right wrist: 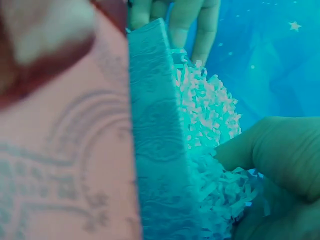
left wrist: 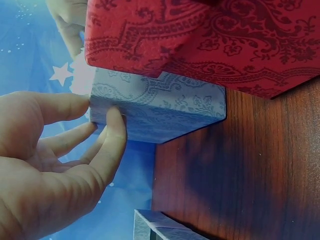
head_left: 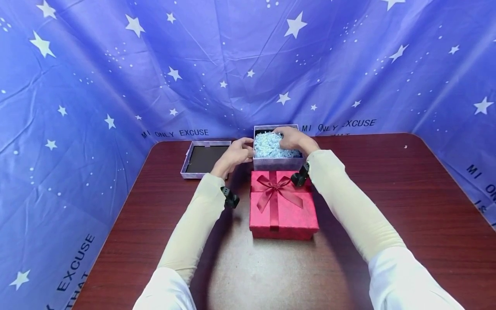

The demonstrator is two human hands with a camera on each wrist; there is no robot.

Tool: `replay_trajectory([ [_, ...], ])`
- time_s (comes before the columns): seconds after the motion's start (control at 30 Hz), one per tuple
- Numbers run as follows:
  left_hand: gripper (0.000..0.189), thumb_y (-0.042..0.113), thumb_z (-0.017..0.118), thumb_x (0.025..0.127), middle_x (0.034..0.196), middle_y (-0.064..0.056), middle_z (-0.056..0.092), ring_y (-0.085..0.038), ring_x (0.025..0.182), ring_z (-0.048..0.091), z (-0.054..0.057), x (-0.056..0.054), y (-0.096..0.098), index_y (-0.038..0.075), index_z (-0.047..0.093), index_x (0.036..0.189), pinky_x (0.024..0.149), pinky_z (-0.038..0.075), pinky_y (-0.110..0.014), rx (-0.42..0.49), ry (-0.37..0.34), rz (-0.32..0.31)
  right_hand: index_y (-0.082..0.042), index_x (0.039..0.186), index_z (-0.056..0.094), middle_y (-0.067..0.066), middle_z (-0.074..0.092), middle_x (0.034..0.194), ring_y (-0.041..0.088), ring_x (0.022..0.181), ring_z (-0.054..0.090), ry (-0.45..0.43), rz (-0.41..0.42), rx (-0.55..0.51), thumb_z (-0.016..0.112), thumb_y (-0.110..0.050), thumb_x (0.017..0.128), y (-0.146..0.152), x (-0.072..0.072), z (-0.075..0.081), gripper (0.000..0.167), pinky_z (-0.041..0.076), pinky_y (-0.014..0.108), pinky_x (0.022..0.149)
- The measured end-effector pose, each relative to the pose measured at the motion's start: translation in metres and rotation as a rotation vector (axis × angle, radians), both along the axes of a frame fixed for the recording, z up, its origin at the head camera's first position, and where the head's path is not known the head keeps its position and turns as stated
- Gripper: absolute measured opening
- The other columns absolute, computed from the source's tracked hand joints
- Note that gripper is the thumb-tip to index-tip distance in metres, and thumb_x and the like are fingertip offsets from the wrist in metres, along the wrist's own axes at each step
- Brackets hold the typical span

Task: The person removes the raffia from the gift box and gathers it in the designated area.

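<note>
A light blue-grey patterned gift box [head_left: 278,163] stands at the back of the table, filled with pale blue shredded paper [head_left: 267,145]. My left hand [head_left: 237,153] touches the box's left side with its fingertips, the fingers spread and only slightly bent, as the left wrist view shows. My right hand [head_left: 291,138] reaches into the right part of the box. Its thumb [right wrist: 240,150] presses into the shreds, and some shreds lie between the thumb and the other fingers, whose tips are hidden.
Directly in front of the box stands a closed red gift box [head_left: 284,211] with a ribbon bow. To the left, a shallow lid [head_left: 207,159] lies with its dark inside up. A starry blue cloth [head_left: 232,64] hangs around the wooden table [head_left: 387,193].
</note>
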State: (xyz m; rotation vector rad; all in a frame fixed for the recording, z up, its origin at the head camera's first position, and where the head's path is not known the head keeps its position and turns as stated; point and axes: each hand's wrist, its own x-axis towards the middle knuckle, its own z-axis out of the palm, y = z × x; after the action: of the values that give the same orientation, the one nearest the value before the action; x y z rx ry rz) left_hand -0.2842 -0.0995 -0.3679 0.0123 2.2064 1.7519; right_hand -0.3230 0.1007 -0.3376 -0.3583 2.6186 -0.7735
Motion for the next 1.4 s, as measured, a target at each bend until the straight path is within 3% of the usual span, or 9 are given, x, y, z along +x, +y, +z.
replay_trajectory([
  [0.17, 0.054, -0.008, 0.053, 0.09, 0.116, -0.02, 0.052, -0.026, 0.101, 0.057, -0.001, 0.0, -0.001, 0.001, 0.038, 0.142, 0.1, 0.048, -0.044, 0.019, 0.0, 0.006, -0.014, 0.149, 0.032, 0.013, 0.033, 0.151, 0.013, 0.059, 0.035, 0.002, -0.029, -0.07, 0.046, 0.008, 0.079, 0.005, 0.003, 0.01, 0.075, 0.036, 0.025, 0.054],
  [0.3, 0.054, -0.007, 0.051, 0.09, 0.114, -0.018, 0.051, -0.024, 0.099, 0.056, -0.001, 0.001, -0.001, 0.001, 0.039, 0.142, 0.099, 0.049, -0.043, 0.021, 0.001, 0.001, -0.015, 0.148, 0.034, 0.011, 0.033, 0.152, 0.015, 0.065, 0.038, 0.03, -0.031, -0.112, 0.048, 0.007, 0.08, 0.012, 0.004, 0.016, 0.073, 0.038, 0.026, 0.057],
  [0.63, 0.054, -0.007, 0.052, 0.091, 0.115, -0.018, 0.049, -0.025, 0.101, 0.055, -0.002, 0.001, -0.001, 0.0, 0.037, 0.143, 0.101, 0.048, -0.043, 0.038, 0.001, -0.004, -0.018, 0.15, 0.031, 0.015, 0.03, 0.151, 0.005, 0.048, 0.033, -0.001, -0.071, -0.291, 0.051, 0.004, 0.087, 0.03, 0.003, 0.027, 0.069, 0.033, 0.02, 0.046],
  [0.73, 0.055, -0.007, 0.052, 0.091, 0.117, -0.018, 0.048, -0.026, 0.105, 0.055, -0.002, 0.0, -0.001, 0.0, 0.036, 0.143, 0.1, 0.049, -0.042, 0.036, 0.0, -0.001, -0.019, 0.151, 0.029, 0.013, 0.024, 0.155, 0.01, 0.064, 0.044, 0.001, -0.073, -0.316, 0.051, 0.004, 0.088, 0.034, 0.006, 0.031, 0.07, 0.041, 0.023, 0.056],
  [0.8, 0.055, -0.007, 0.052, 0.091, 0.117, -0.019, 0.048, -0.027, 0.106, 0.055, -0.002, 0.0, -0.001, 0.0, 0.035, 0.143, 0.1, 0.049, -0.041, 0.039, -0.002, 0.002, -0.019, 0.151, 0.028, 0.013, 0.019, 0.158, 0.019, 0.094, 0.054, 0.002, -0.075, -0.342, 0.051, 0.005, 0.088, 0.037, 0.008, 0.033, 0.071, 0.05, 0.03, 0.076],
  [0.87, 0.055, -0.006, 0.052, 0.091, 0.116, -0.019, 0.049, -0.028, 0.106, 0.055, -0.003, 0.0, -0.001, 0.0, 0.036, 0.143, 0.099, 0.05, -0.041, 0.037, 0.001, 0.002, -0.019, 0.151, 0.028, 0.014, 0.016, 0.159, 0.03, 0.125, 0.042, -0.005, -0.082, -0.384, 0.051, 0.006, 0.088, 0.039, 0.009, 0.035, 0.072, 0.046, 0.04, 0.097],
  [0.93, 0.054, -0.006, 0.052, 0.091, 0.115, -0.018, 0.049, -0.029, 0.107, 0.055, -0.003, 0.0, -0.001, 0.001, 0.037, 0.143, 0.098, 0.05, -0.04, 0.034, 0.004, 0.0, -0.019, 0.151, 0.028, 0.015, 0.017, 0.158, 0.033, 0.14, 0.025, -0.008, -0.091, -0.427, 0.051, 0.007, 0.088, 0.043, 0.011, 0.037, 0.072, 0.037, 0.048, 0.108],
  [1.27, 0.053, -0.006, 0.052, 0.091, 0.112, -0.016, 0.05, -0.023, 0.098, 0.056, -0.002, 0.0, -0.001, 0.0, 0.037, 0.142, 0.097, 0.051, -0.039, 0.025, 0.011, -0.011, -0.019, 0.149, 0.031, 0.014, 0.025, 0.154, 0.032, 0.138, 0.029, 0.045, -0.124, -0.508, 0.05, 0.006, 0.089, 0.064, 0.021, 0.053, 0.068, 0.039, 0.048, 0.107],
  [1.4, 0.054, -0.007, 0.051, 0.091, 0.11, -0.016, 0.05, -0.029, 0.105, 0.056, -0.004, 0.0, -0.001, -0.001, 0.036, 0.143, 0.098, 0.05, -0.04, 0.031, 0.016, -0.01, -0.021, 0.149, 0.032, 0.013, 0.031, 0.151, 0.029, 0.132, 0.037, 0.055, -0.156, -0.545, 0.051, 0.004, 0.091, 0.077, 0.026, 0.059, 0.066, 0.048, 0.038, 0.098],
])
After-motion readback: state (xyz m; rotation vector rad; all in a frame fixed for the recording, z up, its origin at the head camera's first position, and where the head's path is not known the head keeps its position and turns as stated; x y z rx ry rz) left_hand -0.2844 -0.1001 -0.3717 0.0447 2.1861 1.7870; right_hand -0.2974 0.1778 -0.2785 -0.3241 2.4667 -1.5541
